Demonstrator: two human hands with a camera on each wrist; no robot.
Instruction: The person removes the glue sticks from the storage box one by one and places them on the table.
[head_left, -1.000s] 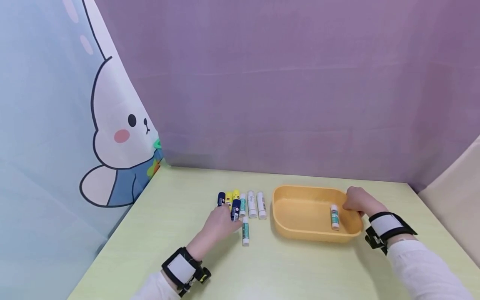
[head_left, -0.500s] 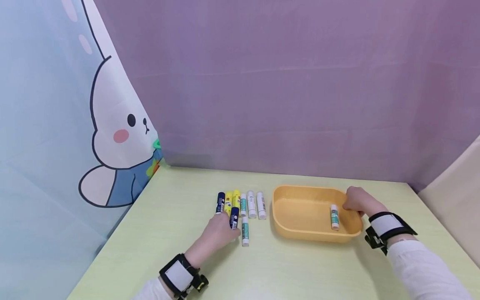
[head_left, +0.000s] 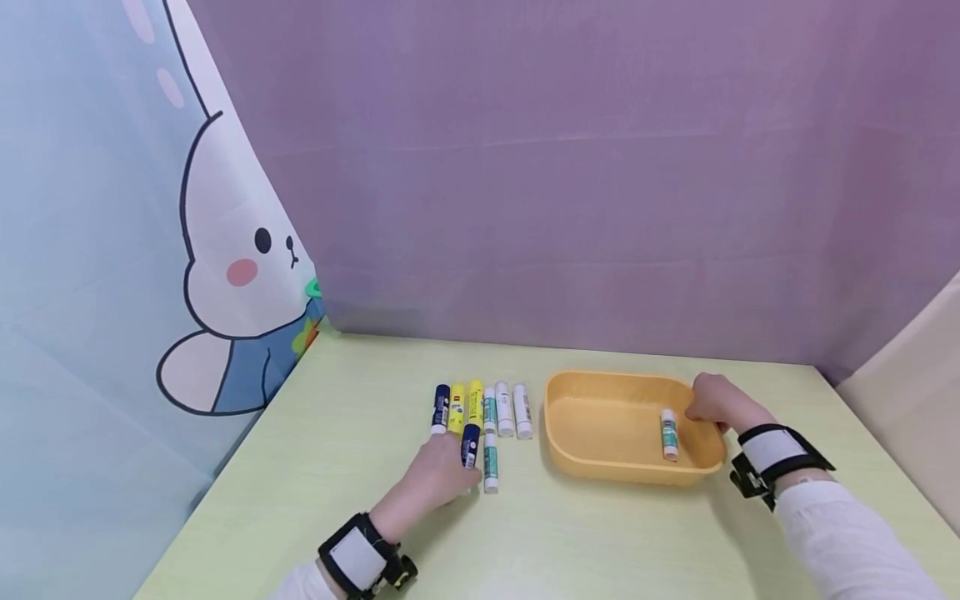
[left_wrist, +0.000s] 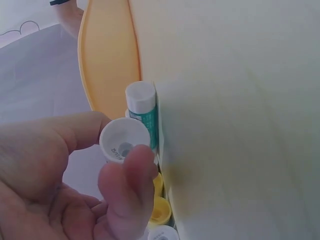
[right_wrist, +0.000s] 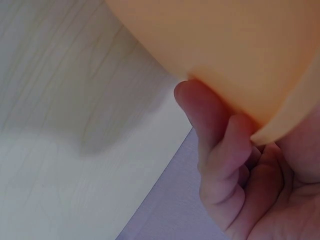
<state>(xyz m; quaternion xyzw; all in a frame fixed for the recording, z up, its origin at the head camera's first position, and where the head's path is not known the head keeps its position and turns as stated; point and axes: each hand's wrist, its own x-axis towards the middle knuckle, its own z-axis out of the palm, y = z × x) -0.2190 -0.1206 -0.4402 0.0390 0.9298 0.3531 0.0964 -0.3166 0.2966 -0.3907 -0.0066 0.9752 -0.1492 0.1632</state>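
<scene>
My left hand (head_left: 437, 473) pinches a navy glue stick (head_left: 470, 447) between thumb and fingers, in front of the row; its white end (left_wrist: 120, 137) faces the left wrist camera. Right beside it lies a teal-and-white glue stick (head_left: 491, 463). Behind are another navy glue stick (head_left: 440, 408), two yellow ones (head_left: 457, 407), a teal one and two white ones (head_left: 522, 411), side by side. My right hand (head_left: 722, 402) grips the right end of a yellow-orange plastic tray (head_left: 600, 471), with fingers under its rim (right_wrist: 285, 122). Inside the tray lies one teal-and-white glue stick (head_left: 669, 435).
The pale green table (head_left: 570, 542) runs back to a purple cloth (head_left: 570, 183). A blue curtain with a cartoon rabbit (head_left: 240, 250) hangs at the left, and a white cloth (head_left: 922, 400) at the right.
My left hand has drawn the navy glue stick toward me, off the row, so more of the yellow ones shows. The right hand and the tray have stayed put.
</scene>
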